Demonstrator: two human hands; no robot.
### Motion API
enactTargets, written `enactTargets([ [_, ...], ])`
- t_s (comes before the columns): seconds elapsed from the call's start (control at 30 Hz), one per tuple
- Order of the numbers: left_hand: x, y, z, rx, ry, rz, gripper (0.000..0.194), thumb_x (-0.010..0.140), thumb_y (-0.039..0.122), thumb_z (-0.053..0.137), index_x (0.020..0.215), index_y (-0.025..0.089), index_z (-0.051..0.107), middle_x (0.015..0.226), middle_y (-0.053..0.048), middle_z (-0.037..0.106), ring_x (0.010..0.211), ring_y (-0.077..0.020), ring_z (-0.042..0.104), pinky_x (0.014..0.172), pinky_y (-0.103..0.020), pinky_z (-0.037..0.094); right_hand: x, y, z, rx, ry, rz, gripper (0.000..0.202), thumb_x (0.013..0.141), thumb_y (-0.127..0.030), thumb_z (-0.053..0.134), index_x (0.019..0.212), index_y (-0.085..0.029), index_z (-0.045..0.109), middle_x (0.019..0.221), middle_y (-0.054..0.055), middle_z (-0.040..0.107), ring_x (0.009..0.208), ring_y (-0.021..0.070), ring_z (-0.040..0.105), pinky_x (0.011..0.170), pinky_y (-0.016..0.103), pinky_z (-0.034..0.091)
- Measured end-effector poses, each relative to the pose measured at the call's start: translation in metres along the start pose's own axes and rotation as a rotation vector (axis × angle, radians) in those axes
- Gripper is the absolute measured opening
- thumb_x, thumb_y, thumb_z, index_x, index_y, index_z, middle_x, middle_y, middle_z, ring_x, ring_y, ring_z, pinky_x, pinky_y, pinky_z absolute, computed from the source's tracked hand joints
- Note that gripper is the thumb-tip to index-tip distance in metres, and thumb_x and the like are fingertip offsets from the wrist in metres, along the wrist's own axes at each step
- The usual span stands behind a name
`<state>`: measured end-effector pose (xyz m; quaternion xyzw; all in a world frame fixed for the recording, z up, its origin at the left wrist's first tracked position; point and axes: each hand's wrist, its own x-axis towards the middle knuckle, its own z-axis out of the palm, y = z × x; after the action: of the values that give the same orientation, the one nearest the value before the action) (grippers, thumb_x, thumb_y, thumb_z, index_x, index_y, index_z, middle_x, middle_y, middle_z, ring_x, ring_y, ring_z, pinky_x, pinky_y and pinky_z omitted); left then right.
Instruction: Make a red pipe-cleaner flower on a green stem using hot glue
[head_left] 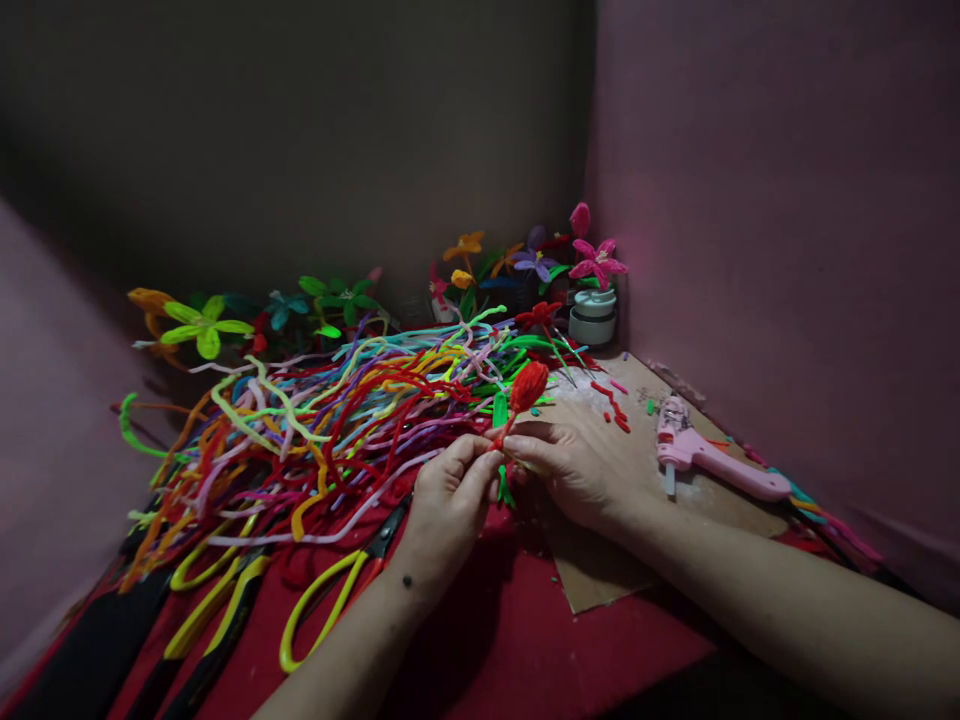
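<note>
Red bench [525, 650] under everything, cardboard sheet [600, 580] beneath the right wrist. Left of the hands, a big loose heap of pipe cleaners [337, 420], spilling close to the left knuckles; beyond the hands, against the wall, finished flowers [592, 260] and small tubs [594, 315]. Near the left forearm, yellow-handled scissors [330, 600], more yellow-handled tools further left. Right of the right hand, a pink glue gun [712, 460], nozzle end towards the hands, lying on the cardboard. Left hand [446, 500] and right hand [570, 465] both pinched shut, fingertips meeting on the thin stem of a red bud [529, 385] with a green leaf [499, 408], held just above the bench between them. Risks, as a judgement: stem slipping or bud bending from too hard a twist; wire ends pricking fingertips; stray strands from the heap snagging on the bud; right wrist brushing the glue gun's tip, possibly hot; red offcuts [615, 405] beyond the right hand sticking to any wet glue.
</note>
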<state>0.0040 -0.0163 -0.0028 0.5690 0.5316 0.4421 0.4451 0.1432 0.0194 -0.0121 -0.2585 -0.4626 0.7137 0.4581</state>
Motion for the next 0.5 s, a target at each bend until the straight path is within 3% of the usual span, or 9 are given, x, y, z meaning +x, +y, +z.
enactTargets([
  [0.17,0.002,0.005,-0.001,-0.433,-0.183,-0.209,0.018,0.081,0.032,0.055,0.074,0.016,0.052,0.047,0.008,0.04,0.033,-0.0014,0.023,0.033,-0.014,0.02,0.003,0.005,-0.003,0.121,-0.037,0.044,0.011,0.068,-0.024,0.065,0.075,-0.015,0.065,0.065,0.0,0.058,0.059,0.0111,0.05,0.054,0.024,0.036],
  [0.33,0.005,-0.003,-0.002,-0.785,-0.39,-0.299,0.013,0.083,0.026,0.054,0.077,0.014,0.055,0.048,0.01,0.033,0.032,-0.0003,0.008,0.026,-0.012,0.019,0.007,0.008,-0.006,0.18,-0.13,0.057,0.015,0.066,-0.023,0.067,0.078,-0.014,0.066,0.066,0.0,0.059,0.059,0.0097,0.048,0.054,0.023,0.034],
  [0.43,0.007,-0.007,-0.002,-0.839,-0.433,-0.302,0.014,0.081,0.026,0.055,0.076,0.013,0.055,0.049,0.01,0.03,0.032,-0.0002,0.007,0.025,-0.012,0.02,0.007,0.006,-0.004,0.172,-0.127,0.021,0.012,0.066,-0.022,0.067,0.075,-0.014,0.066,0.062,0.0,0.059,0.058,0.0098,0.049,0.057,0.024,0.037],
  [0.5,0.007,-0.005,-0.002,-0.761,-0.423,-0.294,0.017,0.082,0.029,0.053,0.077,0.014,0.055,0.049,0.009,0.031,0.032,-0.0004,0.01,0.026,-0.013,0.021,0.006,0.005,-0.003,0.165,-0.102,0.002,0.01,0.065,-0.021,0.067,0.072,-0.014,0.066,0.061,0.0,0.059,0.059,0.0107,0.051,0.059,0.025,0.039],
])
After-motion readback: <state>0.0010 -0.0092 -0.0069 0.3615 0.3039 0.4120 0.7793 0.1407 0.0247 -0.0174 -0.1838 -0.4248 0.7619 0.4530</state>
